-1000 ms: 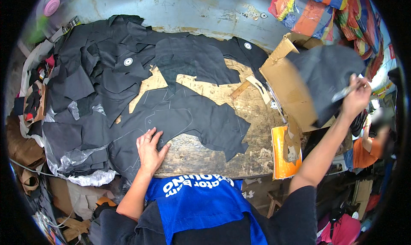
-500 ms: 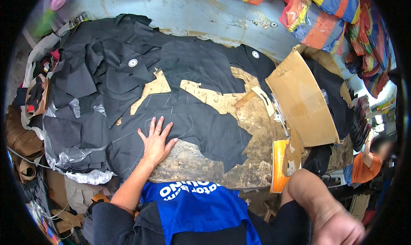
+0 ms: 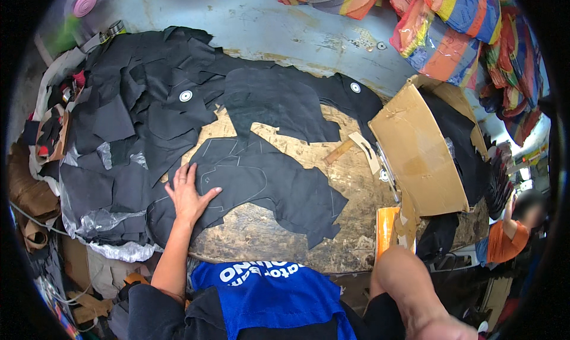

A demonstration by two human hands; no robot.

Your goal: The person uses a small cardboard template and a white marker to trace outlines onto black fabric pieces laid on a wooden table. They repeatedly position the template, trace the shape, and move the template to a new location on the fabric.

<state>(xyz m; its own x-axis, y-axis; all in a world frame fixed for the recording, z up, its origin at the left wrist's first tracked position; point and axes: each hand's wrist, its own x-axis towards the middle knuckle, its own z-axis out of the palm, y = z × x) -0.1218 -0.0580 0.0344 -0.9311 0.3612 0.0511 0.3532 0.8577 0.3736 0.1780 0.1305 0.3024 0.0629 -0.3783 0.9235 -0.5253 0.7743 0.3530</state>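
A cardboard box (image 3: 415, 162) lies at the right of a worn wooden table (image 3: 267, 239), a heap of black cloth pieces (image 3: 119, 114) at left, striped fabric (image 3: 463, 25) hanging far right.

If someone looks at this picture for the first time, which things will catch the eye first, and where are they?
First is the large black fabric piece with chalk outlines, spread on the worn wooden table at the centre, with the left hand pressed flat on it. To the right stands an open cardboard box, and bright striped cloths hang at the upper right.
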